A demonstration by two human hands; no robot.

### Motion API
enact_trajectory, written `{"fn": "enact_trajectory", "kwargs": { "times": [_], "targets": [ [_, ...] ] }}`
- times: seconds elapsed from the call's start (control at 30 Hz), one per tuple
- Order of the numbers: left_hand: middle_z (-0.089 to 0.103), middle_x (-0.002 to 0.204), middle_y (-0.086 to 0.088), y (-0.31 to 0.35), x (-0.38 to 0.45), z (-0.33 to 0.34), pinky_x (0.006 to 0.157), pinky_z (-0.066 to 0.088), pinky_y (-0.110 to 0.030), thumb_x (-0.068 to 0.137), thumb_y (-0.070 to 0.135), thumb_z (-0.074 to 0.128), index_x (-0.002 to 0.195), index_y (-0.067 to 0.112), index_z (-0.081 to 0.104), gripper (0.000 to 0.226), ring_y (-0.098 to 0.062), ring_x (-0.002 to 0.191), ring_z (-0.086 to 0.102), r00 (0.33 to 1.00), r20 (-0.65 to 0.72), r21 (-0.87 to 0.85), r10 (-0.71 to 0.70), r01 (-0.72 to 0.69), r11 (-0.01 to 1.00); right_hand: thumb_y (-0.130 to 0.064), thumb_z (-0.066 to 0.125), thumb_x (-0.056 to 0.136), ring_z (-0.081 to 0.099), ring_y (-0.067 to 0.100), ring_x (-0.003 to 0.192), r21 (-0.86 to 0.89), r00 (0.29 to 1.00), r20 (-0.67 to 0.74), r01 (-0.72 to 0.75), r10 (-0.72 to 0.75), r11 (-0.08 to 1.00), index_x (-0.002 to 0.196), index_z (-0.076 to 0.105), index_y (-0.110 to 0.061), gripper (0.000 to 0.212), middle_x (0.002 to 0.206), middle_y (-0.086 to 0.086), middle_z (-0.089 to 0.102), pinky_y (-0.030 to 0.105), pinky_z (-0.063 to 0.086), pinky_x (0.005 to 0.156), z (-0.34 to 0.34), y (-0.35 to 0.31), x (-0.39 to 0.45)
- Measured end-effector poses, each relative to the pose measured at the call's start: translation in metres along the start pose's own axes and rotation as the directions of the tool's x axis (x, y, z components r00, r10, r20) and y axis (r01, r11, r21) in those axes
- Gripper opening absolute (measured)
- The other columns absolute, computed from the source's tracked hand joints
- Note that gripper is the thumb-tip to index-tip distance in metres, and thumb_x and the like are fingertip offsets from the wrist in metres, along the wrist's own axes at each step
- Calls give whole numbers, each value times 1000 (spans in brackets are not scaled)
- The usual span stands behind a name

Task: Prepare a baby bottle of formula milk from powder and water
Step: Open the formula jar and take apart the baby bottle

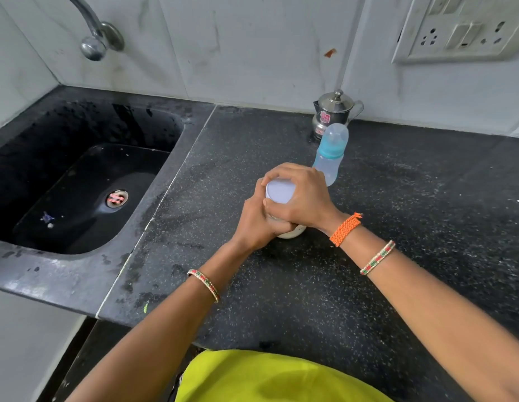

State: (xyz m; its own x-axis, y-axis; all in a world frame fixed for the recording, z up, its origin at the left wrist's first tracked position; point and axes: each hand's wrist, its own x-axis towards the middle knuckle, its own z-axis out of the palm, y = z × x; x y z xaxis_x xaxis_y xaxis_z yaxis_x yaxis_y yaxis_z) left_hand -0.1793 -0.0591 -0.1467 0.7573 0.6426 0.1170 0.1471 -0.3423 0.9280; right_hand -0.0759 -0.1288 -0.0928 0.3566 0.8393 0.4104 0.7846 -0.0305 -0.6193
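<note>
While both hands work at its middle, the desk (368,198) presents as a slab of black stone, polished and speckled with pale flecks, with a thin light seam dividing it from the sink surround.

Item: white jar (281,192), cylindrical, smooth plastic by the look, with a flat pale lid facing up; it stands on the desk near the centre. Its rounded base shows below the hands; contents cannot be told.

Item: left hand (259,224), fingers curled round the jar's lower body, gripping it from the sink side.

Item: right hand (301,195), fingers and thumb bent over the rim of the lid, clamped on it from above.

Item: baby bottle (329,153), translucent bluish plastic, waisted body, teal collar under a clear domed cap; upright just behind the right hand, partly hidden by it.

Item: steel jug (335,113), small, shiny, lidded with a knob and side handle, a red label on its front; it stands at the wall just behind the bottle.

Item: sink (78,184), black, rounded-rectangle basin, wet-looking, with a round drain.

Item: tap (93,33), chrome, curved, fixed to the tiled wall above the sink.

Item: socket panel (461,27), off-white, on the wall at upper right.

Item: orange braided thread (345,229) on the right wrist; beaded bangles on both forearms.
</note>
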Motion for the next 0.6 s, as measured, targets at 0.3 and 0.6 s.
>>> {"fn": "enact_trajectory", "kwargs": {
  "times": [0.3,0.6],
  "targets": [
    [58,108,18,-5,6,-8,85,53,-23,52,33,71,129,27,37,84,5,100,58,993,120,-50,6,0,999,-29,75,68,63,15,93,-52,994,106,-6,12,999,102,67,-18,36,103,-4,69,40,51,81,-7,-3,1],
    [23,151,8,-15,-32,12,117,29,-42,60,50,84,142,45,11,110,-8,141,26,998,-13,-18,61,-61,998,-72,40,73,57,29,85,-697,993,106,45,41,715,100,57,-13,67,94,9,60,38,41,71,-18,-11,-8]
  ]
}}
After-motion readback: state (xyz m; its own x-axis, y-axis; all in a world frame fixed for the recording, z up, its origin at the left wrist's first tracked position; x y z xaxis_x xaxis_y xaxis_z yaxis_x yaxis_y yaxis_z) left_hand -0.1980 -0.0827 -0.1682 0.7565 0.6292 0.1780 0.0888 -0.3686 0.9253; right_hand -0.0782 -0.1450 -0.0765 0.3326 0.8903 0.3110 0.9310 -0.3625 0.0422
